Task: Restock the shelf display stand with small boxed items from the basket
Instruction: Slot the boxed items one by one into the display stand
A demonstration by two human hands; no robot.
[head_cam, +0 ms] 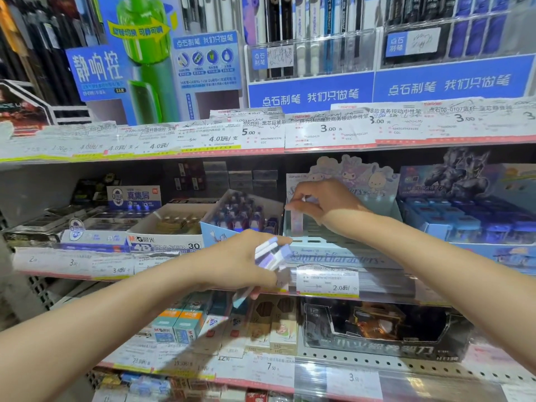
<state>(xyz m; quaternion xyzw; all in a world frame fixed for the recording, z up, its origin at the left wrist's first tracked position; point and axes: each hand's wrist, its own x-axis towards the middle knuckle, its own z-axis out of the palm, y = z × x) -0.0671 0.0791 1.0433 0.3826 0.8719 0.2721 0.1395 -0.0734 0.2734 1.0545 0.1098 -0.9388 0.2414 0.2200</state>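
Observation:
A pale blue cardboard display stand [333, 248] with cartoon characters on its back card sits on the middle shelf. My right hand [322, 204] reaches into it and pinches one small pastel box [297, 220], held upright at the stand's left side. My left hand [243, 259] hovers in front of the stand's lower left corner, shut on a bundle of several small white-and-lilac boxes [272, 253]. The basket is out of view.
Left of the stand are an open box of small purple items [243, 216] and an eraser carton [171, 227]. A blue boxed display [470, 219] stands at the right. Price-tag rails [327, 281] edge each shelf. Pen racks fill the shelf above; more cartons lie below.

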